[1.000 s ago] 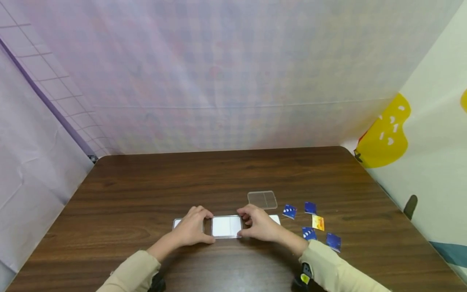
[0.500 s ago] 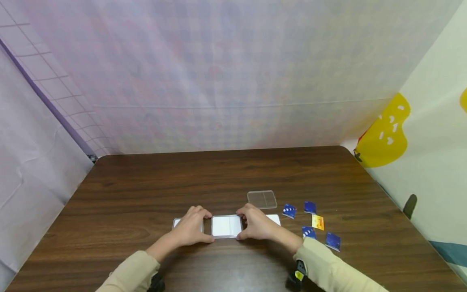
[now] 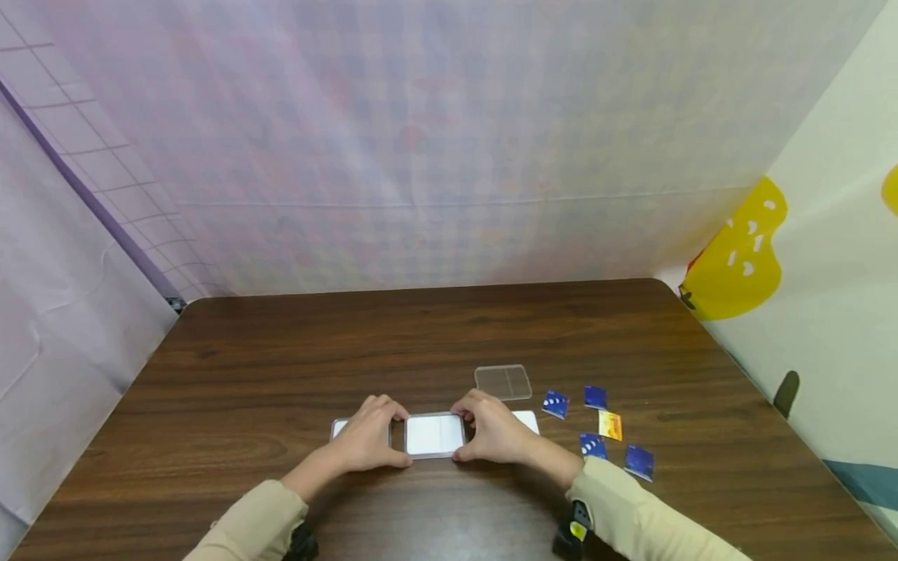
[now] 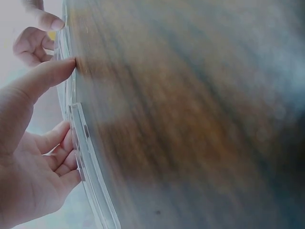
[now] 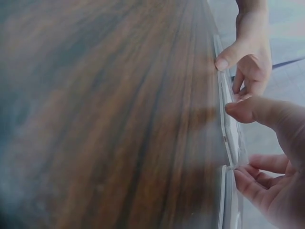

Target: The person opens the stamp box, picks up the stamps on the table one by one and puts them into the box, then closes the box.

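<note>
A flat clear plastic box (image 3: 433,435) with a white inside lies between both hands in the head view. My left hand (image 3: 365,435) holds its left end, thumb at the near corner and fingers at the far one. From the other side my right hand (image 3: 494,428) grips the right end in the same way. Beneath the left hand a second flat case (image 3: 340,427) is mostly covered. A white flat piece (image 3: 526,419) shows from behind the right hand. In the left wrist view the left thumb (image 4: 62,70) presses the box's clear edge; the right thumb (image 5: 236,110) does likewise in the right wrist view.
A clear lid-like plate (image 3: 503,382) lies beyond the right hand. Several small packets lie to the right, blue ones (image 3: 639,462) and an orange one (image 3: 610,426). The wooden table (image 3: 316,335) ends at hanging cloths at the back and sides.
The right hand has shifted slightly left, its fingertips closing in on the box's right end. My left hand and the box have hardly moved.
</note>
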`<state>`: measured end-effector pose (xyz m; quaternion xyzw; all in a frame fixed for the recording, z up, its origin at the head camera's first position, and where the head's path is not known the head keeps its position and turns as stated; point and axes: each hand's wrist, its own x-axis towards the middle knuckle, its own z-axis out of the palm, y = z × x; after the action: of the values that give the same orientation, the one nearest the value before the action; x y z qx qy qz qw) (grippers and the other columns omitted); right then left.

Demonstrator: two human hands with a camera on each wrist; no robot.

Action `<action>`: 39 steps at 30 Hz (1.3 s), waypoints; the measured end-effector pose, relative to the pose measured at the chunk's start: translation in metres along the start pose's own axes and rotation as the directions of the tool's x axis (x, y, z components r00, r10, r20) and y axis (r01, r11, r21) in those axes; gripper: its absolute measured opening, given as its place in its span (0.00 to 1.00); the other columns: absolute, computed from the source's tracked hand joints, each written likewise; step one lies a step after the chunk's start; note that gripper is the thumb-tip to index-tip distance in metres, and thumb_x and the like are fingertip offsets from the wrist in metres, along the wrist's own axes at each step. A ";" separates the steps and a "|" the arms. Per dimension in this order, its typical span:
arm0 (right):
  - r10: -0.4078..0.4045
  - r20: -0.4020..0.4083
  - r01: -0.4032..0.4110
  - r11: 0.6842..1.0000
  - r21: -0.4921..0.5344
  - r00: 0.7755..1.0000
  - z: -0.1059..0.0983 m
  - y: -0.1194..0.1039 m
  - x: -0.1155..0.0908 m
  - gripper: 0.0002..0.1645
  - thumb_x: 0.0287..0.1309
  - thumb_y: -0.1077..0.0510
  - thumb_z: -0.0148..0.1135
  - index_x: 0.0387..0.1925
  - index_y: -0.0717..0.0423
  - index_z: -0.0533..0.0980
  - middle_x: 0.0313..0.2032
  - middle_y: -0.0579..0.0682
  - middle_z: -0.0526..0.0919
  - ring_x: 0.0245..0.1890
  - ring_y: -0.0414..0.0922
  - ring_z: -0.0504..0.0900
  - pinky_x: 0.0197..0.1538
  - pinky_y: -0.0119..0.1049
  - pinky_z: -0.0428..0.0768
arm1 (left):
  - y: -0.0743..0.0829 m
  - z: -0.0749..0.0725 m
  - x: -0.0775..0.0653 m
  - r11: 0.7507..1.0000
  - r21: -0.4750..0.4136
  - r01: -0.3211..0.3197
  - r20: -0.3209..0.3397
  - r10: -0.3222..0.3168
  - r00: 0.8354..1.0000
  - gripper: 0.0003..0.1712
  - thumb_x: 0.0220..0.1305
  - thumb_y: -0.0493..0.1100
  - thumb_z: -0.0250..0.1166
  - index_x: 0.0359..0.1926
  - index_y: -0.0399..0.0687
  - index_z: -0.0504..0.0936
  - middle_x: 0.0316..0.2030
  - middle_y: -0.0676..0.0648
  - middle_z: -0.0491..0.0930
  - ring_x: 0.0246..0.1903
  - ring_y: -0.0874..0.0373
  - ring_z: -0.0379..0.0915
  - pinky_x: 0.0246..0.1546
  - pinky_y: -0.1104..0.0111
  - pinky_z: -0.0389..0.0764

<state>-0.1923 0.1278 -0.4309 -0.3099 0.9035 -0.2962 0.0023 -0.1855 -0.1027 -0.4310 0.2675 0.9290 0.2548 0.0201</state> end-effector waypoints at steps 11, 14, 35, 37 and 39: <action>-0.042 -0.045 0.045 0.998 0.054 0.998 -0.003 0.007 -0.003 0.34 0.25 0.54 0.75 0.40 0.64 0.77 0.35 0.48 0.76 0.34 0.42 0.75 0.39 0.30 0.76 | 0.002 0.000 0.000 1.000 0.022 -0.009 -0.002 0.009 1.000 0.32 0.34 0.51 0.74 0.41 0.39 0.76 0.36 0.48 0.73 0.41 0.54 0.65 0.44 0.61 0.70; -0.045 -0.053 0.049 0.996 0.071 0.998 -0.006 0.008 -0.003 0.33 0.26 0.56 0.75 0.41 0.65 0.76 0.36 0.49 0.76 0.35 0.43 0.76 0.40 0.30 0.77 | 0.003 0.000 0.000 1.000 0.022 -0.012 -0.010 0.012 1.000 0.32 0.34 0.51 0.74 0.41 0.38 0.76 0.36 0.48 0.73 0.40 0.54 0.65 0.45 0.61 0.70; -0.003 -0.025 0.008 0.975 0.222 1.000 -0.028 0.035 0.029 0.33 0.39 0.53 0.72 0.47 0.67 0.74 0.41 0.53 0.75 0.41 0.47 0.76 0.46 0.34 0.77 | 0.004 0.001 0.000 1.000 -0.001 0.022 0.002 -0.022 1.000 0.32 0.36 0.51 0.75 0.42 0.38 0.76 0.37 0.47 0.73 0.41 0.54 0.65 0.43 0.61 0.72; 0.006 -0.031 0.001 0.976 0.219 1.000 -0.027 0.036 0.034 0.33 0.38 0.53 0.72 0.47 0.67 0.74 0.40 0.53 0.76 0.41 0.47 0.77 0.45 0.34 0.77 | 0.004 0.001 0.000 1.000 0.000 0.023 0.002 -0.023 1.000 0.32 0.36 0.51 0.75 0.42 0.38 0.76 0.37 0.48 0.73 0.41 0.55 0.65 0.43 0.61 0.72; 0.015 -0.035 -0.007 0.978 0.209 0.999 -0.025 0.037 0.038 0.33 0.37 0.53 0.73 0.46 0.66 0.75 0.39 0.52 0.76 0.40 0.46 0.77 0.44 0.34 0.77 | 0.004 0.001 0.000 1.000 -0.001 0.023 0.002 -0.023 1.000 0.31 0.36 0.51 0.75 0.41 0.39 0.76 0.37 0.48 0.73 0.40 0.55 0.65 0.43 0.61 0.72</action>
<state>-0.2480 0.1434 -0.4233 -0.2975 0.8689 -0.3951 0.0200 -0.1840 -0.0993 -0.4300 0.2569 0.9319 0.2547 0.0242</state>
